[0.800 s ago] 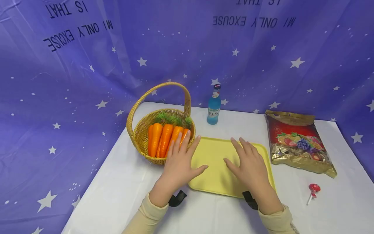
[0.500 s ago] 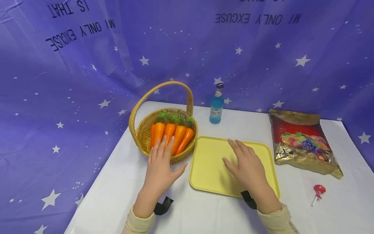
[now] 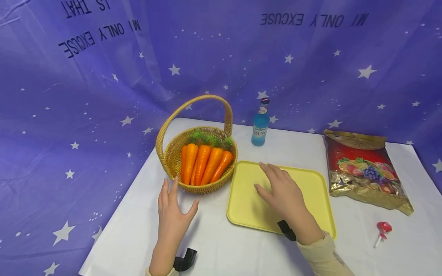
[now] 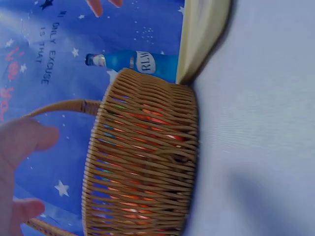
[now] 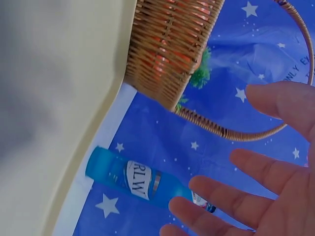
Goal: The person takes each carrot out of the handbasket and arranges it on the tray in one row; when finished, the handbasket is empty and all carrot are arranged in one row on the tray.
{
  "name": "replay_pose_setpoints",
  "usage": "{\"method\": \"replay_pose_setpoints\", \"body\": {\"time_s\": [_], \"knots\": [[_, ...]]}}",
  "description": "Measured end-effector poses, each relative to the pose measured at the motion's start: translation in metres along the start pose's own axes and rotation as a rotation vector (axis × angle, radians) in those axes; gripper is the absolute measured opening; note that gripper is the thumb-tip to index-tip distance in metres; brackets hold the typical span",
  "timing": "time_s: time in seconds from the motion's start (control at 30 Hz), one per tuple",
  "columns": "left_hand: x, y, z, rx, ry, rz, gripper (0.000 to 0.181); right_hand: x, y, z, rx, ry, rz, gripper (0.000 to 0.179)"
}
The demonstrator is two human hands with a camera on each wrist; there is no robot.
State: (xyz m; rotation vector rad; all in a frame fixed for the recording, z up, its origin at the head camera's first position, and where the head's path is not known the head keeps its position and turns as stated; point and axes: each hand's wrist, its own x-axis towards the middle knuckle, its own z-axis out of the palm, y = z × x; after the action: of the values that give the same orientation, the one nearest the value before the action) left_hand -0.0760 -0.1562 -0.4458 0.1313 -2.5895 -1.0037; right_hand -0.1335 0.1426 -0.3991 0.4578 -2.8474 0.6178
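Observation:
My left hand (image 3: 171, 216) hovers over the white table just in front of a wicker basket (image 3: 165, 168), thumb spread from its fingers and nothing held. Several orange carrots (image 3: 203, 163) with green tops lie in the basket under its tall arched handle. Above the yellow tray (image 3: 243, 199) hangs my right hand (image 3: 281, 191), fingers spread and holding nothing. In the right wrist view the fingers overlap the neck of a blue bottle (image 5: 147, 179), which stands well beyond the hand in the head view.
At the back, right of the basket, stands the blue bottle (image 3: 260, 128). A red and gold candy bag (image 3: 367, 172) lies right of the tray, with a red lollipop (image 3: 383, 228) nearer the front. A purple star-printed cloth (image 3: 221, 57) hangs behind the white table (image 3: 214, 237).
My left hand has moved left and back toward me, off the basket's front. The right hand has shifted slightly left over the tray. The head view has panned slightly left.

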Motion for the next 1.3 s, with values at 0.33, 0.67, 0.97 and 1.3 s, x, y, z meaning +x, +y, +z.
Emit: {"method": "replay_pose_setpoints", "body": {"time_s": [0.33, 0.67, 0.97, 1.3], "knots": [[0.017, -0.018, 0.011, -0.141, -0.157, -0.193, 0.092, 0.022, -0.01, 0.009, 0.155, -0.107, 0.004, 0.061], [0.03, -0.029, 0.026, -0.244, -0.106, -0.151, 0.09, 0.046, -0.022, 0.013, 0.322, -0.212, 0.04, 0.06], [0.03, -0.029, 0.034, -0.393, -0.025, -0.167, 0.066, 0.065, -0.025, 0.017, 0.424, -0.212, 0.008, 0.05], [0.03, -0.032, 0.034, -0.458, -0.023, -0.182, 0.064, 0.093, -0.041, 0.025, 0.511, -0.271, 0.007, 0.048]]}}
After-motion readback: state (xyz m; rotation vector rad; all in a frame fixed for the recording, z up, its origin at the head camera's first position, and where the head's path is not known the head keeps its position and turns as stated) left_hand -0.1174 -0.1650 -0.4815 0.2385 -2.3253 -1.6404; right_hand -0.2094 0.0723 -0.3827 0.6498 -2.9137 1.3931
